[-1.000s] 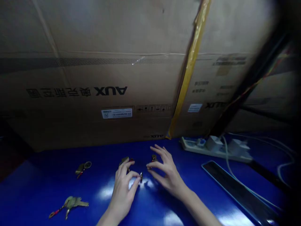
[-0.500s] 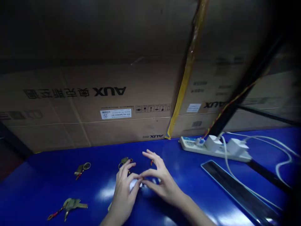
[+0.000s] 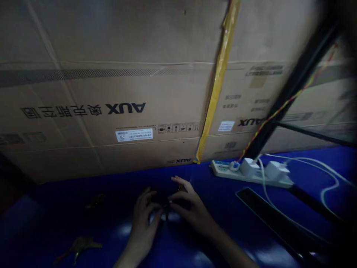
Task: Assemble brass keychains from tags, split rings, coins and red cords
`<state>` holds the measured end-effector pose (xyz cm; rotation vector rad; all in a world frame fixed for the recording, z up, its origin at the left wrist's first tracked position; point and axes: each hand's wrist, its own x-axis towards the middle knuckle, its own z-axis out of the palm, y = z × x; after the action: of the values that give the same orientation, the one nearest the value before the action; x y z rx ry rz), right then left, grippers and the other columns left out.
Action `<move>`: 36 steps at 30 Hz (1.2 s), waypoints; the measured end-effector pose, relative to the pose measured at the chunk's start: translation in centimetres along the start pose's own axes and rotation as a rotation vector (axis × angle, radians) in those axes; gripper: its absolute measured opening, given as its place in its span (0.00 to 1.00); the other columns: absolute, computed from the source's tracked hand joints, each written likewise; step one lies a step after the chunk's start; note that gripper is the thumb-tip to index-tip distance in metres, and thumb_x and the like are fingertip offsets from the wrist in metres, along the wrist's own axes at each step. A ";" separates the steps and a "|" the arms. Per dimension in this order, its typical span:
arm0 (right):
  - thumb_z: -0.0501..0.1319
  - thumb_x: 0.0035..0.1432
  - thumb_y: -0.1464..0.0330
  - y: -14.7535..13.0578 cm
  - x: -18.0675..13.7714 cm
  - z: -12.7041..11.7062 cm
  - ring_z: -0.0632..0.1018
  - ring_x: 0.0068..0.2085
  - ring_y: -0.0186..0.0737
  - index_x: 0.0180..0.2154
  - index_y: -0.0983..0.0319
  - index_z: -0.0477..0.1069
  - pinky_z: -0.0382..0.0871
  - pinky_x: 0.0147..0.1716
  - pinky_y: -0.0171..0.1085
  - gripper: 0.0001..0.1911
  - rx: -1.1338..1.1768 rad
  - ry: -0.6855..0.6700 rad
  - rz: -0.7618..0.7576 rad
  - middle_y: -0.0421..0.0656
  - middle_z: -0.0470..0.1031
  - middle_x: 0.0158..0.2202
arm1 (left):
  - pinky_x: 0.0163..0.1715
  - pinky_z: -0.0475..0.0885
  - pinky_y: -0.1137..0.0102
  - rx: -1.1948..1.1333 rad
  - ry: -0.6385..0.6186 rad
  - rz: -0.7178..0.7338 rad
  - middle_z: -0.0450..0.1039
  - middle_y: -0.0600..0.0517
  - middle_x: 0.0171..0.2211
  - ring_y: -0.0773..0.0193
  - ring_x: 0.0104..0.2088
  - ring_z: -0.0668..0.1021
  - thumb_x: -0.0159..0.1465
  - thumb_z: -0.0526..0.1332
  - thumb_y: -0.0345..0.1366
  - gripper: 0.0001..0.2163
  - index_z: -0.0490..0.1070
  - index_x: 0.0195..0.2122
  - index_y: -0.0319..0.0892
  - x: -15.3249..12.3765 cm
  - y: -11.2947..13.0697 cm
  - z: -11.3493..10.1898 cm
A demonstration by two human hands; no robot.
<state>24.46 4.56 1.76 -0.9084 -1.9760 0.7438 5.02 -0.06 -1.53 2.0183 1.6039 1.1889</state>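
Observation:
Over the blue table, my left hand point(image 3: 143, 221) and my right hand point(image 3: 193, 210) face each other, thumbs and forefingers pinched. A small dark thing point(image 3: 166, 214) spans the short gap between the fingertips; shadow hides its kind. Both pinches seem to meet it. Below it is a pale bright patch, reflection or object, I cannot tell. To the left of my left hand lies a bunch of keys point(image 3: 83, 244) with a red cord. Farther back rests a smaller key set point(image 3: 95, 201), very dim.
Large cardboard boxes point(image 3: 83, 149) with upside-down print wall off the back. At the right a white power strip point(image 3: 251, 176) holds plugs and white cables point(image 3: 263, 178). In front of it lies a dark phone-like slab point(image 3: 267, 216). A black metal post point(image 3: 290, 85) slants up behind the strip.
My fingertips have drawn slightly apart, showing the small dark thing between them. The table and hands look much darker, the boxes brighter. The view has shifted a little.

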 end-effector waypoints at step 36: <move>0.70 0.47 0.56 2.4 0.2 0.2 0.68 0.59 0.55 0.38 0.59 0.79 0.58 0.58 0.56 0.18 0.495 0.004 0.456 0.52 0.68 0.57 | 0.55 0.62 0.46 0.078 -0.013 0.043 0.67 0.48 0.53 0.49 0.59 0.63 0.64 0.58 0.34 0.06 0.75 0.34 0.47 0.1 0.3 -0.4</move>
<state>24.97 6.01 -0.06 -1.0510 -1.4789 1.4108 4.92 -0.12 -1.08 2.1139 1.6322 1.1428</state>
